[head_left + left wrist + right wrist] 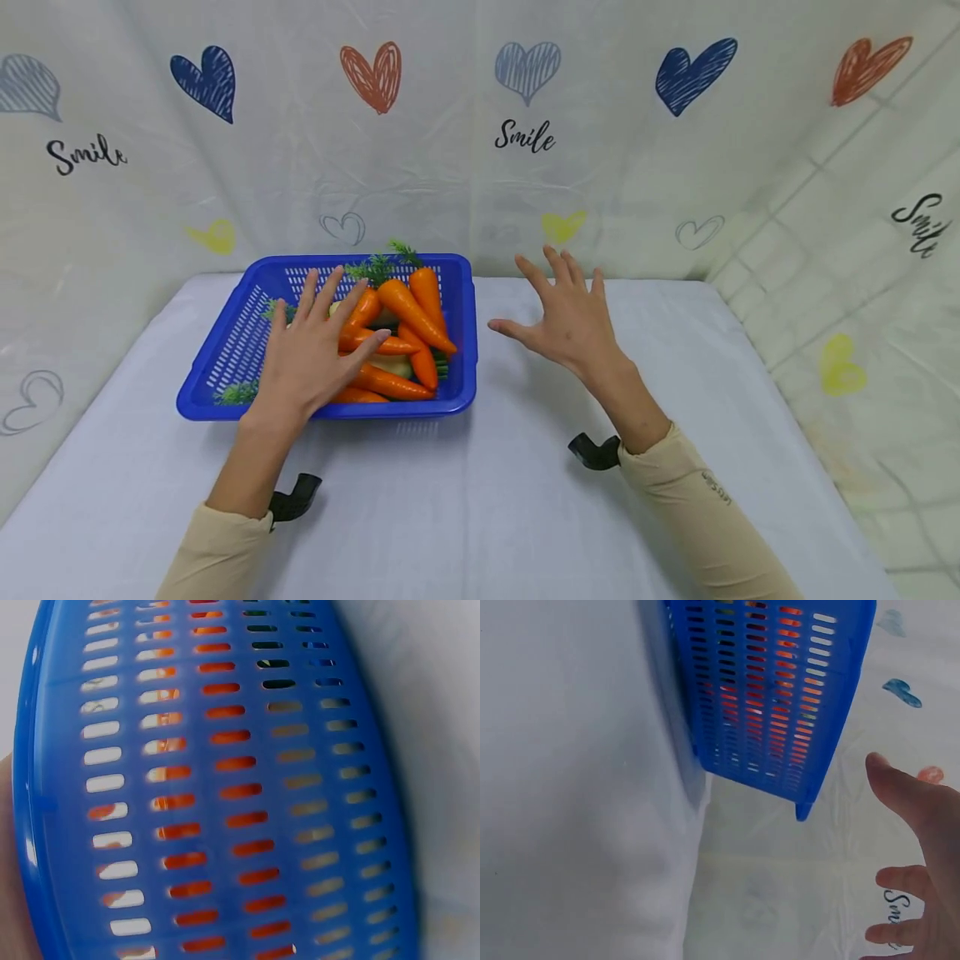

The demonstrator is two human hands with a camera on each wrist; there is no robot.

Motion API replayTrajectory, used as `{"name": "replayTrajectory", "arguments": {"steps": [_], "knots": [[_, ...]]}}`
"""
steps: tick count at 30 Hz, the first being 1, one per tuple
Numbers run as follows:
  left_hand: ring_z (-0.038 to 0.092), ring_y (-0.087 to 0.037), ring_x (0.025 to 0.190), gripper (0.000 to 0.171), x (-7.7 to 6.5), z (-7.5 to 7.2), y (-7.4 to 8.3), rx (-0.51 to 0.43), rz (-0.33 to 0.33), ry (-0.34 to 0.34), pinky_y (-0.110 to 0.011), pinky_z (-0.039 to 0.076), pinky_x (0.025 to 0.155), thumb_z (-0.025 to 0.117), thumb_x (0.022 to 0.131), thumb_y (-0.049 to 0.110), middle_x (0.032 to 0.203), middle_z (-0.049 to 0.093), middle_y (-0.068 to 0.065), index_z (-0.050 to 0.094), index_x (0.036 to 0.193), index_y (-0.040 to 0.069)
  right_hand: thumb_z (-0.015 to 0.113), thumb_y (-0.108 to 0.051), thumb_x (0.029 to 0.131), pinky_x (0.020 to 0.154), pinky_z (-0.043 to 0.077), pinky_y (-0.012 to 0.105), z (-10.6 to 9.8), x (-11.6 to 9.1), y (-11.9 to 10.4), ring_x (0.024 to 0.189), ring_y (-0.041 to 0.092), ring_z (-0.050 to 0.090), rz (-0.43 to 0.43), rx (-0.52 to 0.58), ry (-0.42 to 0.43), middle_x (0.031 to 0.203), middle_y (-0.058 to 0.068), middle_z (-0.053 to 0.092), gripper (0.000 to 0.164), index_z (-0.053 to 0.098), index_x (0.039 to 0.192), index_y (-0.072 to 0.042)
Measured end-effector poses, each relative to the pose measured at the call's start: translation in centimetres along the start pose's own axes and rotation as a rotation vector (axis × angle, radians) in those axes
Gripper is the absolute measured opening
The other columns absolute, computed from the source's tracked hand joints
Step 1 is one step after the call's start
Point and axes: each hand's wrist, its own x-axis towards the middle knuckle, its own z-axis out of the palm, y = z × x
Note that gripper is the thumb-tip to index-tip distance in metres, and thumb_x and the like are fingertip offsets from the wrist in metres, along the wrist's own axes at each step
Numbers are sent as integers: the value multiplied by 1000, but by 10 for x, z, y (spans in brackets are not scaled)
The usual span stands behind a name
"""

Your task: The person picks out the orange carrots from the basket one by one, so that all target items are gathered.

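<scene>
A blue slotted plastic basket [337, 412] stands on the left half of the table. Inside lie several orange carrots [412, 312] with green leafy tops, and paler vegetables partly hidden under them. My left hand [303, 358] hovers over the basket's front left part, fingers spread, holding nothing. It covers some of the contents. To the right of the basket my right hand [573, 325] is raised above the table with its fingers spread and nothing in them. The right wrist view shows the thumb [900, 787] apart from the basket's side wall [772, 697].
A white cloth [525, 517] covers the table. Behind it hangs a pale curtain [450, 167] printed with hearts and the word Smile; it also runs along the right side. Each wrist carries a black mount [596, 452].
</scene>
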Motion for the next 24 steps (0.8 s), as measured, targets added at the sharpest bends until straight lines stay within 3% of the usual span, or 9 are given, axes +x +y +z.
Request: {"name": "replayTrajectory", "arguments": {"steps": [7,14,24], "knots": [[16,-38,163,79,-4,0,-12,-106,6,64,-73,21,124,42,100,72,175,23,-9,33,164,28,69,-74,84,119,35,64,7,0,-6,150,40,40,-54,63,48,164,14,42,89,51,154,-24],[29,-40,158,70,-12,-1,-27,-181,19,168,-72,24,123,56,100,62,168,37,-13,47,158,24,76,-54,90,114,43,59,11,1,-16,139,34,52,-137,295,74,149,12,58,70,59,147,-18],[28,-44,157,77,-22,-5,-49,-211,-52,145,-73,15,125,56,98,64,168,35,-18,44,159,19,79,-34,93,109,53,50,20,1,-37,128,30,58,-227,534,-15,140,13,59,60,60,144,-11]]}}
